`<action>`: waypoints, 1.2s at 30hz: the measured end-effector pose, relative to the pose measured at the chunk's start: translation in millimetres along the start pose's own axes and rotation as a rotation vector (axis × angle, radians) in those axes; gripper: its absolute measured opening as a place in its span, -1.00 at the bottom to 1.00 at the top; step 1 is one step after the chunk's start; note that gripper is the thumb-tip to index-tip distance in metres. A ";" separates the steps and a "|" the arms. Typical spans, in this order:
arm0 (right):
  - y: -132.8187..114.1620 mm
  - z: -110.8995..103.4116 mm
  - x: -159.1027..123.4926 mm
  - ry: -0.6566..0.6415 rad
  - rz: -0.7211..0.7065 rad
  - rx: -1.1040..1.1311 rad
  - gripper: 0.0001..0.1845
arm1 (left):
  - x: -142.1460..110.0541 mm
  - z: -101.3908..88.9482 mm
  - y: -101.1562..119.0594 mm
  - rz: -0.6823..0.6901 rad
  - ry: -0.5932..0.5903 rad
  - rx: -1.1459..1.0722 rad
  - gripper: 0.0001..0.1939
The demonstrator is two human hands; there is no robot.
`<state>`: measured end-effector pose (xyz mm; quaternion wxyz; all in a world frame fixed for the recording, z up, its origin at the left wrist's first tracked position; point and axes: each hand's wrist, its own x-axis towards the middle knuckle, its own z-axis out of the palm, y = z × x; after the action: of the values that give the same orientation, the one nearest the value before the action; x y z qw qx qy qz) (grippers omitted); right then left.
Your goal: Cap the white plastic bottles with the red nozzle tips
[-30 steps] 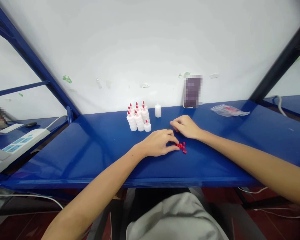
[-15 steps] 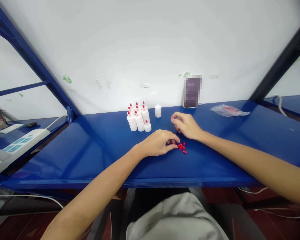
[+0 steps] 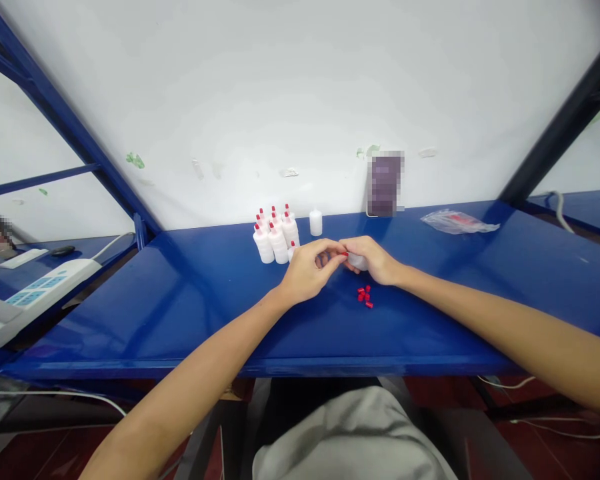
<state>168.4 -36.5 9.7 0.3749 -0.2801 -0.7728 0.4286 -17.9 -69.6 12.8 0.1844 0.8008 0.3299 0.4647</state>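
Observation:
My left hand (image 3: 311, 267) pinches a small red cap (image 3: 345, 254) between thumb and fingertips. My right hand (image 3: 375, 259) is wrapped round a small white plastic bottle (image 3: 359, 261), tilted with its tip towards the left hand. The cap meets the bottle's tip, though fingers partly hide the contact. Several loose red caps (image 3: 364, 293) lie on the blue table just below my hands. Left of them stands a cluster of white bottles with red caps (image 3: 276, 237), one partly behind my left hand. A single white bottle without a red cap (image 3: 316, 223) stands upright behind.
A phone (image 3: 385, 185) leans against the wall at the back of the blue table (image 3: 190, 300). To its right lies a clear plastic bag (image 3: 460, 221) with something red in it. A white power strip (image 3: 45, 293) sits at the far left.
My left hand has risen from the loose caps with one red cap and moved up to my right hand. The right hand has turned, and the bottle in it now shows.

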 end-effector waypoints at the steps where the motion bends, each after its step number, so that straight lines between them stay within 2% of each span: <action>1: -1.2 1.5 -0.6 -0.016 -0.008 0.002 -0.57 | 0.0 0.3 -0.7 0.006 -0.011 -0.002 -0.84; 7: -10.3 6.5 -3.0 -0.070 -0.024 -0.057 -0.64 | -1.4 1.9 -3.6 0.045 -0.051 0.032 -0.88; 10: -12.7 6.4 -3.3 -0.060 -0.045 -0.129 -0.70 | -1.8 2.6 -3.6 0.016 -0.057 0.024 -0.91; 14: -13.7 6.9 -3.3 -0.051 -0.107 -0.214 -0.75 | -3.2 2.4 -2.6 -0.074 -0.140 -0.045 -0.87; 19: -12.9 7.1 -3.7 -0.036 -0.190 -0.295 -0.71 | -4.0 3.6 -0.6 -0.139 -0.167 -0.124 -0.82; 23: -12.2 5.2 -4.6 -0.032 -0.168 -0.285 -0.66 | -1.3 2.7 2.4 -0.143 -0.168 -0.206 -0.82; 26: -10.0 1.8 -4.4 0.011 -0.147 -0.274 -0.62 | 4.8 -15.4 6.5 -0.181 -0.141 -0.192 -0.77; 28: -7.1 -0.8 -3.2 0.084 -0.123 -0.293 -0.58 | 10.5 -38.8 9.7 -0.233 -0.133 -0.121 -0.74; 30: -3.3 -2.6 -1.0 0.153 -0.087 -0.335 -0.57 | 15.6 -65.4 12.5 -0.288 -0.060 -0.023 -0.76; 32: 0.5 -3.0 1.2 0.196 -0.059 -0.399 -0.61 | 18.5 -87.0 14.7 -0.374 -0.034 0.098 -0.81; 34: 2.9 -2.0 2.7 0.208 -0.048 -0.468 -0.69 | 18.9 -98.2 16.1 -0.439 -0.040 0.211 -0.84; 36: 3.3 -0.2 2.9 0.196 -0.046 -0.509 -0.76 | 17.7 -98.8 17.0 -0.468 -0.048 0.283 -0.85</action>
<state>167.3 -32.5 7.8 0.3751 -0.3879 -0.8218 0.1829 -91.2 -70.4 83.5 0.1806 0.7313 0.5632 0.3395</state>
